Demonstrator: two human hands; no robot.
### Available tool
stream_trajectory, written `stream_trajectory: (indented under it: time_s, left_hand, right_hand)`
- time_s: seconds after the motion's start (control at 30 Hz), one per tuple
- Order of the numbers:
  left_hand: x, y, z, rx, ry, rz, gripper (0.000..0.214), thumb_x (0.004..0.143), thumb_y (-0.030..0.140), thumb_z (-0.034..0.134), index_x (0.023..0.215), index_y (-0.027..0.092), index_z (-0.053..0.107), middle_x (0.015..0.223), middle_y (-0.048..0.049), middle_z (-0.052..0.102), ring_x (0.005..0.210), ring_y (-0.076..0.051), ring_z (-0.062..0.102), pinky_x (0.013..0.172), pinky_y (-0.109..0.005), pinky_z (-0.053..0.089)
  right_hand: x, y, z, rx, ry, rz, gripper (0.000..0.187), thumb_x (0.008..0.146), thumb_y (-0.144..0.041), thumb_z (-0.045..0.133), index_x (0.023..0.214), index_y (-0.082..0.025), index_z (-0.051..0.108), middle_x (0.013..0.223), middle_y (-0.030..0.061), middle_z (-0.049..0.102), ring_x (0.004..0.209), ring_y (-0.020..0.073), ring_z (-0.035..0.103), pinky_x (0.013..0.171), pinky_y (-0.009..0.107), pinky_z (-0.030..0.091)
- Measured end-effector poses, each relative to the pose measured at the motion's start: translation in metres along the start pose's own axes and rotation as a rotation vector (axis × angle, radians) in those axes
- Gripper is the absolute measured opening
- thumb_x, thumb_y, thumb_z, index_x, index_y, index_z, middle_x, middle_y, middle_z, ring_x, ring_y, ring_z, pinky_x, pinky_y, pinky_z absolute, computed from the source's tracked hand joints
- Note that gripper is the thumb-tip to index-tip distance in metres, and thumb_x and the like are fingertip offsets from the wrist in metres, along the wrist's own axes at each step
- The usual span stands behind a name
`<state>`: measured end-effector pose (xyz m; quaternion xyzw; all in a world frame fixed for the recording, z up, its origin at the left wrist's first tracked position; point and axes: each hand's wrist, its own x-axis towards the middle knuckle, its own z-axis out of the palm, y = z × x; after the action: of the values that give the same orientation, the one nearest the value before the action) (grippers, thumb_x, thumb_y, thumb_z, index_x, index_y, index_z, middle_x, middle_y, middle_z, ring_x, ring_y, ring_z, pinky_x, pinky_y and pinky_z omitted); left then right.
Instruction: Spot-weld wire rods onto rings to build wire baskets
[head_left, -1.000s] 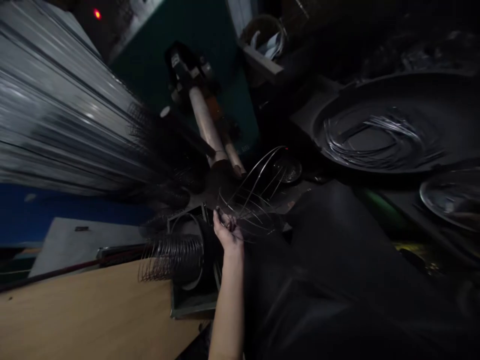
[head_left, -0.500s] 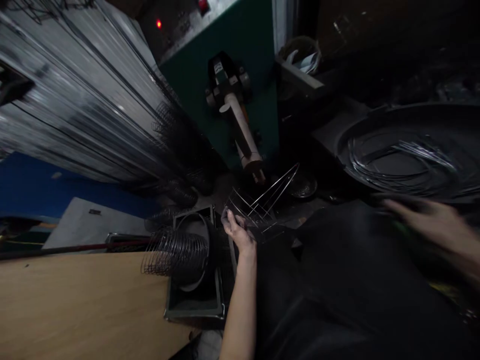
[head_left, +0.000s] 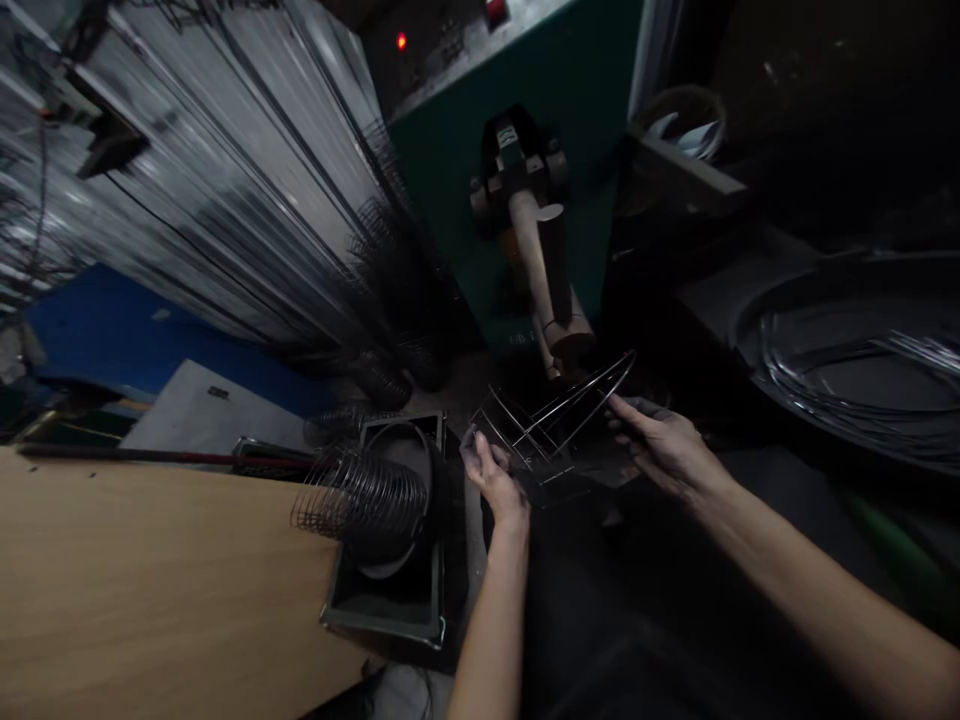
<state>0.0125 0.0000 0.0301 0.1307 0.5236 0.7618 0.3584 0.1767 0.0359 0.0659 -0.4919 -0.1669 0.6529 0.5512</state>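
Observation:
A thin wire frame [head_left: 551, 425] of curved and straight rods hangs in front of me, just below a green machine's [head_left: 517, 150] wooden arm [head_left: 547, 285]. My left hand [head_left: 495, 480] grips the frame's left end with closed fingers. My right hand [head_left: 660, 445] pinches the frame's right rim, fingers curled on the wire. The light is dim and the frame's lower part is hard to make out.
A stack of wire rings [head_left: 360, 490] sits on a dark box [head_left: 386, 590] left of my left hand. A wooden board [head_left: 150, 590] fills the lower left. Bundled metal rods [head_left: 210, 170] lean at upper left. A dark round tray with wire coils [head_left: 855, 370] lies at right.
My right hand has come in from the right and taken hold of the frame's right rim. My left hand keeps its grip. The view has shifted left and down.

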Motion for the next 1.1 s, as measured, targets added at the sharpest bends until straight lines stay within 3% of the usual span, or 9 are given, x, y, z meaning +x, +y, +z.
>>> stream_trajectory:
  time_s: [0.13, 0.27, 0.57, 0.8, 1.1]
  left_hand:
    - [0.001, -0.001, -0.001, -0.008, 0.018, -0.010, 0.041, 0.074, 0.049, 0.070, 0.098, 0.020, 0.054, 0.055, 0.0115, 0.028, 0.043, -0.003, 0.026, 0.045, -0.016, 0.023]
    - [0.003, 0.001, -0.003, 0.024, 0.012, 0.004, 0.039, 0.075, 0.050, 0.069, 0.093, 0.019, 0.052, 0.054, 0.0116, 0.027, 0.043, -0.003, 0.025, 0.044, -0.016, 0.022]
    - [0.011, 0.002, -0.006, 0.034, 0.014, -0.007, 0.040, 0.075, 0.047, 0.070, 0.098, 0.019, 0.054, 0.060, 0.0097, 0.033, 0.047, -0.003, 0.029, 0.047, -0.015, 0.026]
    - [0.017, 0.005, -0.004, 0.029, 0.027, -0.015, 0.043, 0.070, 0.048, 0.073, 0.096, 0.019, 0.055, 0.065, 0.0083, 0.040, 0.049, -0.002, 0.032, 0.048, -0.015, 0.028]
    - [0.019, 0.007, -0.002, 0.047, -0.001, -0.012, 0.043, 0.073, 0.050, 0.070, 0.096, 0.019, 0.053, 0.054, 0.0116, 0.028, 0.043, -0.003, 0.025, 0.043, -0.016, 0.019]
  right_hand:
    - [-0.011, -0.001, 0.010, 0.036, 0.028, 0.027, 0.052, 0.030, -0.039, 0.094, 0.066, -0.013, 0.068, 0.064, 0.0001, 0.059, 0.054, 0.0058, 0.050, 0.039, 0.011, 0.039]
    - [-0.015, -0.003, 0.017, 0.037, 0.037, 0.057, 0.051, 0.028, -0.036, 0.095, 0.066, -0.014, 0.069, 0.063, -0.0015, 0.056, 0.053, 0.0047, 0.046, 0.036, 0.010, 0.035]
    - [-0.011, -0.002, 0.020, 0.009, 0.035, 0.122, 0.033, 0.046, -0.020, 0.089, 0.072, -0.013, 0.072, 0.068, -0.0006, 0.058, 0.055, 0.0046, 0.048, 0.037, 0.010, 0.036]
    - [-0.010, -0.005, 0.025, 0.002, 0.040, 0.149, 0.023, 0.052, -0.013, 0.085, 0.070, -0.012, 0.071, 0.069, 0.0000, 0.060, 0.054, 0.0045, 0.050, 0.038, 0.011, 0.038]
    - [-0.008, -0.006, 0.030, -0.017, 0.060, 0.143, 0.019, 0.056, -0.011, 0.082, 0.064, -0.013, 0.065, 0.060, -0.0017, 0.055, 0.046, 0.0040, 0.045, 0.035, 0.011, 0.036]
